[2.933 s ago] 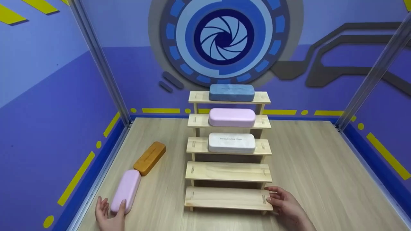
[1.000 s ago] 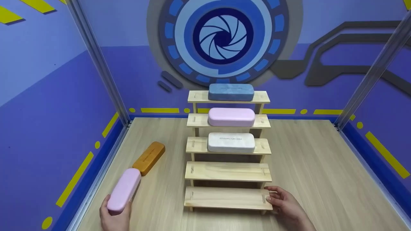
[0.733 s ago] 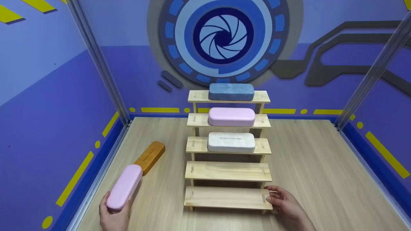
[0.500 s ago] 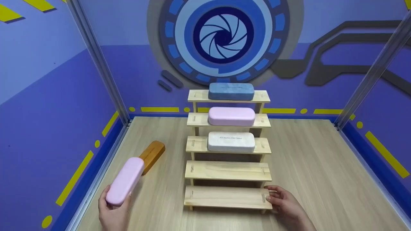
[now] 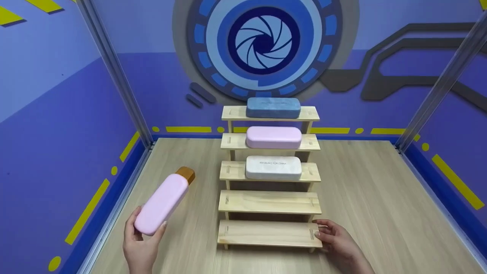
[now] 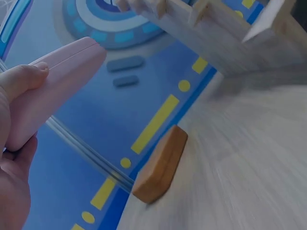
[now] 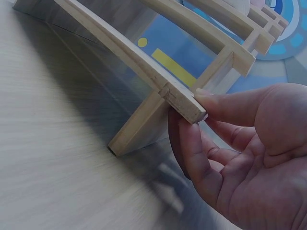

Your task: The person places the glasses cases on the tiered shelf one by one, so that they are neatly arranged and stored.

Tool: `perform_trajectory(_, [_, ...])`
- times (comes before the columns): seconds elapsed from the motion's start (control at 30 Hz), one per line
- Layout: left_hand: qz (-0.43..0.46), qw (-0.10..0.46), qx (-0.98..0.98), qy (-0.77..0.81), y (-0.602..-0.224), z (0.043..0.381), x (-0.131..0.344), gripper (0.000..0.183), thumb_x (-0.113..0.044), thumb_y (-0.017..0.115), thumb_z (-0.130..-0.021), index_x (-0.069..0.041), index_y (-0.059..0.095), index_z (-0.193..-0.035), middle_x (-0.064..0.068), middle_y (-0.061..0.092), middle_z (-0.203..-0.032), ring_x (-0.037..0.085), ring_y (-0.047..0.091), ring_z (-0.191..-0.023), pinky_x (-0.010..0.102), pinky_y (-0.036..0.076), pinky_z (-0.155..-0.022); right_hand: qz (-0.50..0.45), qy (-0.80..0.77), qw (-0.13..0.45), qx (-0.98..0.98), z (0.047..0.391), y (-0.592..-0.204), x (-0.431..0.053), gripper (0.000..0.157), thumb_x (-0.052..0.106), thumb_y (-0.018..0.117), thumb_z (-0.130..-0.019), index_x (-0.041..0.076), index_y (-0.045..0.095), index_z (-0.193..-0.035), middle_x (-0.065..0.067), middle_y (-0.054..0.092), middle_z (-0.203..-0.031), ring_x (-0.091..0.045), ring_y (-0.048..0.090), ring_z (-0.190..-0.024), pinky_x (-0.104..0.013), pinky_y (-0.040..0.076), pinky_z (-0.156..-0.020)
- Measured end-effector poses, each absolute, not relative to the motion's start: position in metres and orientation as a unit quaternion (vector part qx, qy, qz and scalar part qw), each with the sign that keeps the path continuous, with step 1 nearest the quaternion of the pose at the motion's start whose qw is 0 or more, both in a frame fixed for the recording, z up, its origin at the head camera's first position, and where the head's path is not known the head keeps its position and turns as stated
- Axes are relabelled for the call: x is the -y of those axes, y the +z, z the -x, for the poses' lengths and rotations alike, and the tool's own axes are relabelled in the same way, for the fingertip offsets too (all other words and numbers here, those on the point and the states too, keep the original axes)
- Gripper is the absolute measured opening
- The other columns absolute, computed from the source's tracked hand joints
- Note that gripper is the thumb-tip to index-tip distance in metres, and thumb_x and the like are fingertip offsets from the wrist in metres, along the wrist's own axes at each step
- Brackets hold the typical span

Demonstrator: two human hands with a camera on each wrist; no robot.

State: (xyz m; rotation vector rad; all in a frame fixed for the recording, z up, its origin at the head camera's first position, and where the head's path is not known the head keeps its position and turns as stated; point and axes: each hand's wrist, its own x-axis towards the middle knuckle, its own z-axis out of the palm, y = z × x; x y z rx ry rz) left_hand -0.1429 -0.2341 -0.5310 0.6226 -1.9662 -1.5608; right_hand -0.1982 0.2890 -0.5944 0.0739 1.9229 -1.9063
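Holding a long pink case (image 5: 161,204) near its closer end, your left hand (image 5: 141,247) has its grip pinched, thumb on one side and fingers on the other, with the far end unsupported. The case is raised over the tabletop (image 5: 373,205), left of a stepped wooden stand (image 5: 269,201); how high is hard to judge. Seen from the head, it hides most of a brown case (image 6: 160,165) lying beyond. Your right hand's (image 5: 339,243) grip pinches the right end of the lowest shelf (image 5: 266,234). Higher up, one per step, sit a white case (image 5: 273,167), a second pink case (image 5: 274,137) and a blue case (image 5: 273,108). Held by one end, the long case could swivel or slip if your thumb eases; a jolt from your right could shift the stand.
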Motion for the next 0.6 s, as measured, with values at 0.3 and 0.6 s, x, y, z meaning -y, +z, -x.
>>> perform_trajectory(0.3, [-0.128, 0.273, 0.739, -0.602, -0.51, 0.144, 0.214, 0.087, 0.009, 0.09, -0.068, -0.01, 0.054, -0.145, -0.013, 0.058, -0.137, -0.006, 0.052, -0.122, 0.002, 0.041, -0.097, -0.034, -0.689, 0.212, -0.693, 0.199, -0.595, -0.288, 0.059, 0.011, 0.066, -0.099, -0.011, 0.037, -0.146, -0.001, 0.071, -0.113, -0.015, 0.072, -0.097, -0.032, 0.061, -0.081])
perform_trajectory(0.6, [-0.029, 0.236, 0.734, -0.636, -0.497, 0.149, 0.194, 0.084, 0.014, 0.09, -0.064, -0.004, 0.059, -0.14, -0.009, 0.063, -0.132, -0.001, 0.059, -0.121, 0.009, 0.047, -0.099, -0.018, -0.698, 0.212, -0.684, 0.198, -0.594, -0.288, 0.054, 0.01, 0.065, -0.099, -0.009, 0.04, -0.143, 0.0, 0.072, -0.111, -0.013, 0.072, -0.096, -0.03, 0.061, -0.08])
